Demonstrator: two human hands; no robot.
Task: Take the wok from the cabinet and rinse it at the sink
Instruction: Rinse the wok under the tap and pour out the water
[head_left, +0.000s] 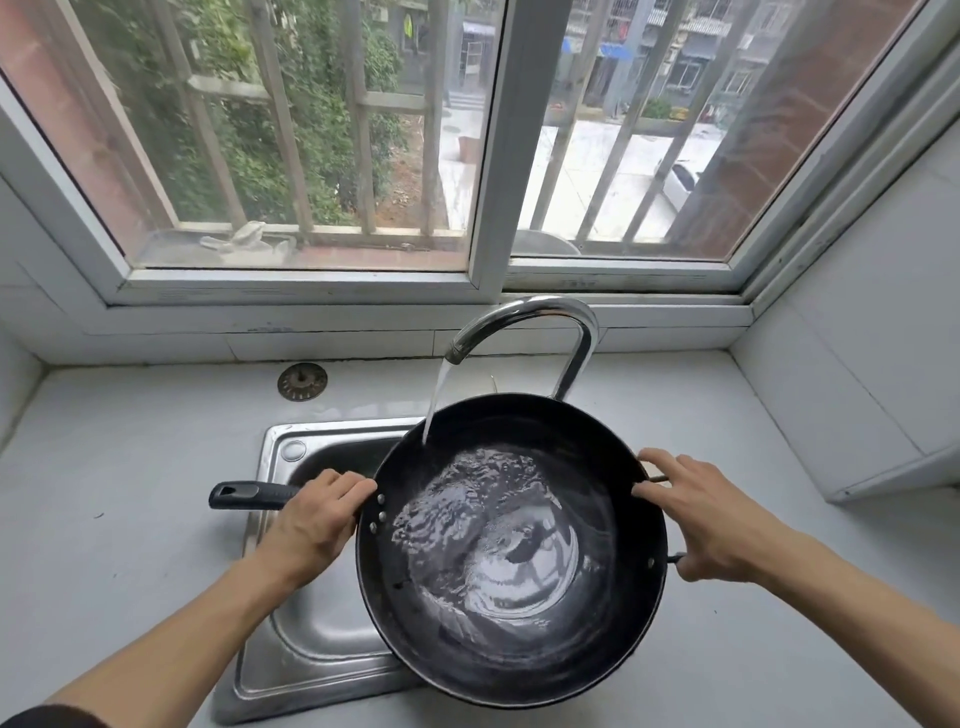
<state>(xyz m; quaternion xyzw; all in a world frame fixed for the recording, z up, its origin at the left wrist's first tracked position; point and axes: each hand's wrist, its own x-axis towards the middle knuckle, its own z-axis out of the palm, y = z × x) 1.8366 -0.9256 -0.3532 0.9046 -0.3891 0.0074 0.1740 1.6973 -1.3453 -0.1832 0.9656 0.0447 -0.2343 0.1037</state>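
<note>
Rinsing underway: left hand (311, 525) fingers wrapped round the long handle (249, 494), wok (511, 551) out of the cabinet, over the sink (311, 639), tap (524, 327) water swirling inside, right hand (711, 519) fingers gripping the rim; emptying left.

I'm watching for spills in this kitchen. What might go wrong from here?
The wok already holds swirling water while the faucet runs, so it may slop onto the counter. It overhangs the sink on the right. The right hand grips only the small side handle, so the wok might tip.
</note>
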